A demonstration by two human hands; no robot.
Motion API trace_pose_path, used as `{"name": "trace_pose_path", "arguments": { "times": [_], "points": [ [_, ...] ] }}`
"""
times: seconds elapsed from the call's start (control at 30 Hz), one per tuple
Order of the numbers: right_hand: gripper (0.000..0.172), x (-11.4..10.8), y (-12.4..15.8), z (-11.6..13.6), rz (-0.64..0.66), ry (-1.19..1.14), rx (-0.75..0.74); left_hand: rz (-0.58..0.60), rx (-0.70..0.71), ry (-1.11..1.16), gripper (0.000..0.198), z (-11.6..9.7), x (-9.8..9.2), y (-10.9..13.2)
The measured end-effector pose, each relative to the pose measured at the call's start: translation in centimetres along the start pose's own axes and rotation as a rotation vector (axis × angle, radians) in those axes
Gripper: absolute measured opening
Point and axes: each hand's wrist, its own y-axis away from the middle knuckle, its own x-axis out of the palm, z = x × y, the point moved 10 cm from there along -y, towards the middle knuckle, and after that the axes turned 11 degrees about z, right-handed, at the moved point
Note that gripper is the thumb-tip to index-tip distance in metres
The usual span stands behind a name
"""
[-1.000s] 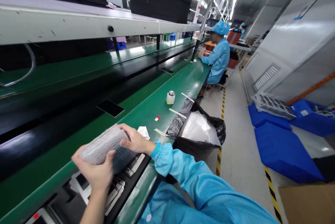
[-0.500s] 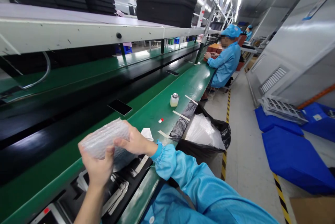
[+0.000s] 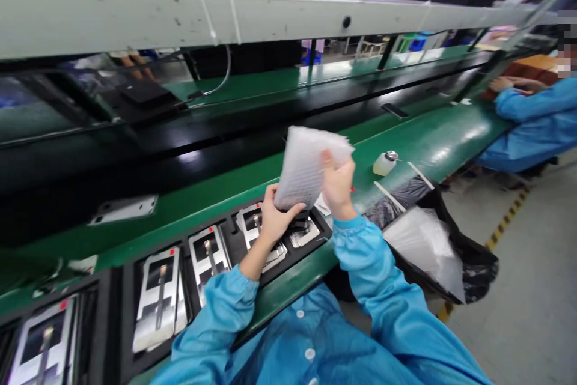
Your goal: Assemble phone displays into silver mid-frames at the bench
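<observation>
Packet, one point(image 3: 300, 163), pale translucent plastic wrap: held tilted above the right-hand corner of the nearer black tray point(image 3: 130, 295), clear of the bench point(image 3: 451, 130).

Left hand point(image 3: 277, 217), bare: grip closed on the packet's lower left corner, thumb laid across the front.

Right hand point(image 3: 339, 184), bare, slightly blurred: grip closed at the packet's right side, fingertips pressed on the front face.

Metal phone parts, several point(image 3: 157, 289): set in slots of the black tray, which is placed along the bench's near edge; some are marked with red. A second tray point(image 3: 99, 313) is placed beside it, toward the bench's left end.

Silver plate, one point(image 3: 126, 209): laid beyond the trays, beside the dark belt.

Bottle, one point(image 3: 385, 163): stood on the bench, right of the packet.

Black bag, one point(image 3: 478, 259): hung at the bench's near edge, clear sheets point(image 3: 424, 247) contained.

Co-worker's blue sleeve point(image 3: 523, 106): seen toward the bench's far right end.
</observation>
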Motion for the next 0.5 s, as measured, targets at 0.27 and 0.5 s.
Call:
{"name": "trace_pose_path", "arguments": {
  "times": [0.27, 0.5],
  "points": [
    [0.062, -10.3, -2.3, 3.5, -0.453, -0.1, -0.14, 0.041, -0.038, 0.026, 0.048, -0.3, 2.9, 0.6],
    [0.063, -9.0, 0.4, -5.2, -0.141, -0.231, 0.336, -0.064, -0.03, -0.017, 0.045, 1.7, 1.1, 2.1]
  ]
}}
